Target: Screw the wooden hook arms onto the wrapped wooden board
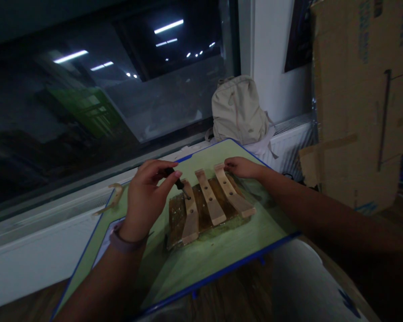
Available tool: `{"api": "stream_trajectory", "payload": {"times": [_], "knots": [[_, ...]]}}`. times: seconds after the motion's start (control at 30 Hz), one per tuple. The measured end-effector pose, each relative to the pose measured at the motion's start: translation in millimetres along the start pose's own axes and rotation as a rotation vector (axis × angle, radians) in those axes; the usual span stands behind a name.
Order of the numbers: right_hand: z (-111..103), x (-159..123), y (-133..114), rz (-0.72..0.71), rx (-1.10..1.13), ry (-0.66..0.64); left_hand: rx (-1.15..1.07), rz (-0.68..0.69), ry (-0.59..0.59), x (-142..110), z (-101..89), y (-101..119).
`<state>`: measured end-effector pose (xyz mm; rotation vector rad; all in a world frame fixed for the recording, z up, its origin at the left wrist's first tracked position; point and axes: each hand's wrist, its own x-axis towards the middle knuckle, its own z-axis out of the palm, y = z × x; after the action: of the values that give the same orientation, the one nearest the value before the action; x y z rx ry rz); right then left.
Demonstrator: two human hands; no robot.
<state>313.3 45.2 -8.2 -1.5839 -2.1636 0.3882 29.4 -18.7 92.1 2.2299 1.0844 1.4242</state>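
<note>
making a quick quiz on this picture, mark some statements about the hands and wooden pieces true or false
1. The left hand holds a black-handled tool. True.
2. The tool's tip is at the middle wooden piece. False: it is at the leftmost piece on the brown board.
3. The right hand is at the far end of the rightmost piece. True.
4. The backpack lies on the green surface. False: it stands beyond it, by the window.
</note>
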Motion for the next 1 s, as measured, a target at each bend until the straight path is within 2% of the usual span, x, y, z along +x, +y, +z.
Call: {"api": "stream_trajectory", "payload": {"times": [0.1, 0.2, 0.27, 0.47, 0.67, 0.87, 1.0], "knots": [[0, 0, 1, -0.010, -0.003, -0.006, 0.010, -0.011, 0.003, 1, -3.2, 1], [1, 1, 1, -0.006, -0.006, -0.008, -0.127, -0.092, -0.064, 0, -3.3, 2], [1, 1, 1, 0.000, -0.008, -0.007, -0.177, -0.095, -0.072, -1, -1.3, 1], [1, 1, 2, -0.006, 0.000, -0.010, 0.069, 0.051, 0.036, 0, -0.2, -5], [1, 0, 2, -0.006, 0.003, -0.002, -0.073, -0.052, 0.001, -2, 1.8, -6], [0, 0, -1, 0.001, 0.006, -0.003, 0.021, 0.019, 0.080, -3, 5.1, -4], [-1, 0, -2, 0.005, 0.008, -0.006, -0.137, -0.080, 0.049, -5, 7.7, -5]]}}
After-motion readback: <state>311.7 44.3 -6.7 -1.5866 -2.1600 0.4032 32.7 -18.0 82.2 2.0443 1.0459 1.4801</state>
